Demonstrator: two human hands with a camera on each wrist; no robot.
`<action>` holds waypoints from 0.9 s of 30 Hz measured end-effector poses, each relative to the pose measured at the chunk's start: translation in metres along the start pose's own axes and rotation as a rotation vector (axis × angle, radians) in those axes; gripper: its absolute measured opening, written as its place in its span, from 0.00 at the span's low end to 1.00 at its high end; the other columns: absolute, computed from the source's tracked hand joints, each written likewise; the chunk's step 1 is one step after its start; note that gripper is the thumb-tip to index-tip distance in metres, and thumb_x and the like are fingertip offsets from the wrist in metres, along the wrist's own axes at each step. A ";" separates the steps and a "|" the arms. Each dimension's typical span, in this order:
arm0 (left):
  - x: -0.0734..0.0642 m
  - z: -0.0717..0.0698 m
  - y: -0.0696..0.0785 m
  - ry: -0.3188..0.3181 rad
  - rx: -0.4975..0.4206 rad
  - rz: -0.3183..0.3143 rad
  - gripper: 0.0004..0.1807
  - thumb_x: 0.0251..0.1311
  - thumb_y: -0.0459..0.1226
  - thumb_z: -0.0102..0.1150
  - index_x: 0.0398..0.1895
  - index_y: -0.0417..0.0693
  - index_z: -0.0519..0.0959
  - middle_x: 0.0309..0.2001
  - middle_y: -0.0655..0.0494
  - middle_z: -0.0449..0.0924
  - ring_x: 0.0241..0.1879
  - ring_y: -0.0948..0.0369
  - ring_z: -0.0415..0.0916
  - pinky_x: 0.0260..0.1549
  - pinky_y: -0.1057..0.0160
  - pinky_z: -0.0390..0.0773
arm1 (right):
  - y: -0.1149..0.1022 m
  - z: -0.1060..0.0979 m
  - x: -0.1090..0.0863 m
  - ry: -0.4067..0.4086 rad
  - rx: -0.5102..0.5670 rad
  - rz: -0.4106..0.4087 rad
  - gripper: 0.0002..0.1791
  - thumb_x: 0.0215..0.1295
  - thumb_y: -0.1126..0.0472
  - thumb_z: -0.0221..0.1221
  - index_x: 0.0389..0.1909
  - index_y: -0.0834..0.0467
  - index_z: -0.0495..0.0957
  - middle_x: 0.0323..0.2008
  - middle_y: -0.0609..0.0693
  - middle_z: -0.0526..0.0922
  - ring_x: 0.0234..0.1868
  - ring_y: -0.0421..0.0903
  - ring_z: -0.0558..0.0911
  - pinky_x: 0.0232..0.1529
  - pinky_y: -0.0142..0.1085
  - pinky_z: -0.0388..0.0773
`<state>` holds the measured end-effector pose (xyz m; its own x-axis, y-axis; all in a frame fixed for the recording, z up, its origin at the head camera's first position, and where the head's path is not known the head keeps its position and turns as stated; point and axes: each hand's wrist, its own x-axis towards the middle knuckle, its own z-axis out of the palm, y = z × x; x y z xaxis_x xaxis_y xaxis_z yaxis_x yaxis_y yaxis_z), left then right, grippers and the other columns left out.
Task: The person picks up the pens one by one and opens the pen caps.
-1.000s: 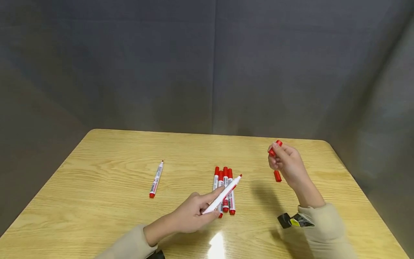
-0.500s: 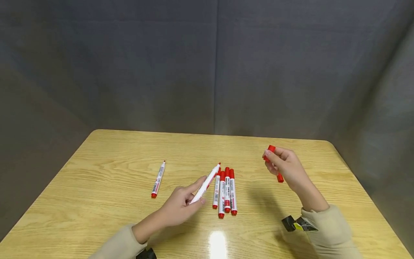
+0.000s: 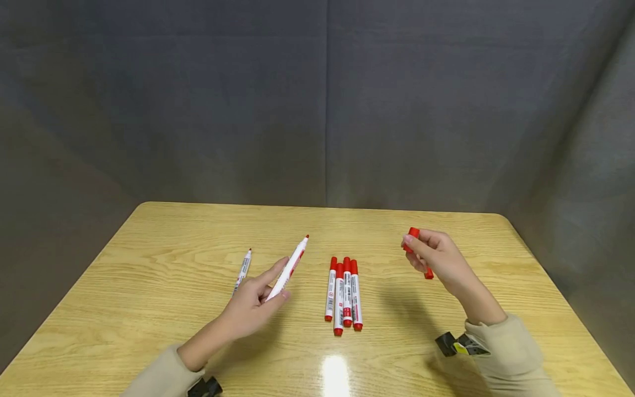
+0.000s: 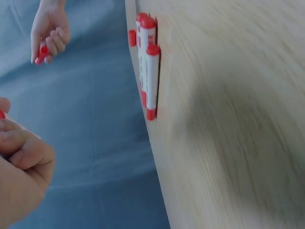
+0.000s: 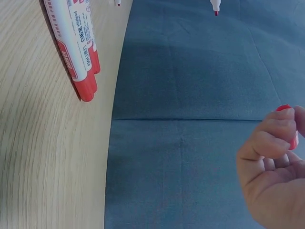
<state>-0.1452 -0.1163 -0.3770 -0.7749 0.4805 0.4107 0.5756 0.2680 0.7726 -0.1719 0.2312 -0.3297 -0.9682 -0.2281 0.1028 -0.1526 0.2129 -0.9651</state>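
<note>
My left hand (image 3: 248, 309) pinches an uncapped white marker (image 3: 289, 267) between thumb and fingers, its red tip pointing up and away. Behind that hand lies another uncapped marker (image 3: 243, 270), its lower end hidden by the hand. Over the table's right side, my right hand (image 3: 444, 262) holds a red marker cap (image 3: 412, 240) between thumb and fingertips. A second red cap (image 3: 429, 273) lies on the table just below the right hand, partly covered by it. In the right wrist view the held cap (image 5: 294, 140) shows between the curled fingers.
Several capped red markers (image 3: 343, 295) lie side by side in the middle of the wooden table (image 3: 397, 353), between the two hands. Past the table's far edge hangs a dark grey curtain (image 3: 317, 110).
My left hand has moved left with its marker, away from the capped markers and over the lower end of the loose one. The right hand, still holding its cap, has shifted slightly left and down.
</note>
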 end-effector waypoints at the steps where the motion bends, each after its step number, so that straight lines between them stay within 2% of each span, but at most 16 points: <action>1: -0.001 -0.002 -0.001 0.009 0.006 0.004 0.29 0.58 0.27 0.54 0.64 0.30 0.62 0.08 0.70 0.55 0.09 0.79 0.48 0.06 0.78 0.50 | 0.000 0.000 0.000 0.000 0.000 0.001 0.13 0.69 0.59 0.49 0.25 0.60 0.72 0.16 0.47 0.68 0.17 0.40 0.65 0.16 0.33 0.58; 5: -0.003 -0.006 -0.005 0.025 0.016 0.001 0.29 0.58 0.27 0.55 0.64 0.32 0.62 0.08 0.69 0.55 0.08 0.79 0.48 0.05 0.78 0.50 | 0.000 0.001 0.000 0.003 -0.002 0.001 0.13 0.69 0.59 0.50 0.25 0.60 0.72 0.17 0.47 0.68 0.17 0.40 0.66 0.16 0.33 0.59; 13: -0.003 -0.007 -0.012 0.016 0.026 -0.016 0.29 0.58 0.28 0.55 0.64 0.30 0.61 0.08 0.71 0.56 0.08 0.79 0.48 0.04 0.77 0.50 | 0.001 -0.001 0.002 -0.001 -0.022 0.005 0.14 0.68 0.57 0.50 0.26 0.62 0.71 0.17 0.47 0.68 0.17 0.40 0.65 0.16 0.33 0.59; 17: -0.003 -0.011 -0.017 0.025 0.039 -0.056 0.29 0.59 0.28 0.54 0.64 0.31 0.60 0.07 0.70 0.56 0.07 0.79 0.48 0.04 0.76 0.50 | 0.001 -0.002 0.003 -0.004 -0.015 -0.002 0.13 0.68 0.57 0.50 0.26 0.60 0.72 0.17 0.47 0.68 0.17 0.40 0.65 0.15 0.33 0.59; 20: -0.004 -0.015 -0.022 0.038 0.060 -0.086 0.29 0.59 0.28 0.53 0.64 0.29 0.60 0.07 0.69 0.56 0.06 0.79 0.48 0.04 0.75 0.50 | 0.001 -0.004 0.002 -0.001 -0.023 -0.007 0.13 0.69 0.57 0.50 0.26 0.60 0.72 0.16 0.47 0.68 0.16 0.40 0.65 0.15 0.34 0.60; 27: -0.008 -0.025 -0.039 0.081 0.143 -0.092 0.29 0.60 0.30 0.53 0.63 0.27 0.60 0.07 0.68 0.57 0.06 0.79 0.47 0.02 0.75 0.50 | 0.000 -0.006 -0.002 0.003 -0.014 -0.001 0.12 0.68 0.59 0.50 0.26 0.60 0.73 0.17 0.48 0.70 0.17 0.41 0.67 0.16 0.32 0.63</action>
<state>-0.1680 -0.1514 -0.3983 -0.8410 0.3811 0.3840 0.5284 0.4265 0.7341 -0.1714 0.2371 -0.3287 -0.9688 -0.2249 0.1043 -0.1561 0.2265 -0.9614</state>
